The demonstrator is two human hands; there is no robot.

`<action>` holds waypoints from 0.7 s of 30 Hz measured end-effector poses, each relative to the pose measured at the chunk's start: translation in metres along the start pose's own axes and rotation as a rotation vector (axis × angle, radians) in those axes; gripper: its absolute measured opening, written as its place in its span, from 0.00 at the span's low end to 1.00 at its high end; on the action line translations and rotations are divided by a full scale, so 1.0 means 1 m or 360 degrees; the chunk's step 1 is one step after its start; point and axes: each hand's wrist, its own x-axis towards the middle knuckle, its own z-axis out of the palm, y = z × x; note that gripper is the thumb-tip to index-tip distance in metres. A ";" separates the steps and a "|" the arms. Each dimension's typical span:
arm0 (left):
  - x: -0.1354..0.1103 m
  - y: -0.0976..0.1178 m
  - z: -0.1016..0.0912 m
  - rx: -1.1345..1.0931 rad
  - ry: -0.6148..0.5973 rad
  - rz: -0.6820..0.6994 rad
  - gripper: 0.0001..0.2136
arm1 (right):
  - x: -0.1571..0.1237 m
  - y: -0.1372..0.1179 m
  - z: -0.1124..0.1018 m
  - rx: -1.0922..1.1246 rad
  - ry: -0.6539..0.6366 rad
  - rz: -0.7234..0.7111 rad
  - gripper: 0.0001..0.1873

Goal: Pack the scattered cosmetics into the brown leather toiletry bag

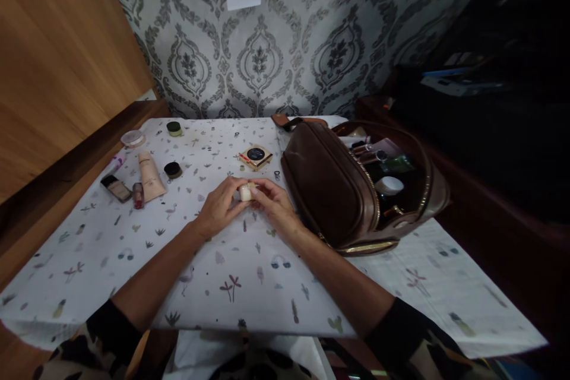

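Observation:
Between my two hands, over the middle of the table, is a small cream-coloured jar (pixel 246 192). My left hand (pixel 220 205) grips it from the left with thumb and fingers. From the other side, my right hand (pixel 275 205) closes its fingers on the same jar; part of it is hidden behind them. Just beyond the hands lies a square gold compact (pixel 256 156) with a dark round centre. To the right stands a brown makeup bag (pixel 325 184), unzipped, with a white-lidded jar (pixel 389 186) and several tubes inside.
On the left lie a beige tube (pixel 150 175), a small red bottle (pixel 138 196), a foundation bottle (pixel 116 188), a black-lidded jar (pixel 173 170), a green-lidded jar (pixel 174 128) and a round compact (pixel 133 139). A patterned cloth (pixel 231 249) covers the table. Wooden furniture (pixel 66 65) borders the left.

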 end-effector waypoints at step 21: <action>0.023 0.086 -0.018 -0.0571 0.0213 -0.0434 0.27 | -0.044 -0.084 0.006 -0.1744 0.0157 -0.1486 0.15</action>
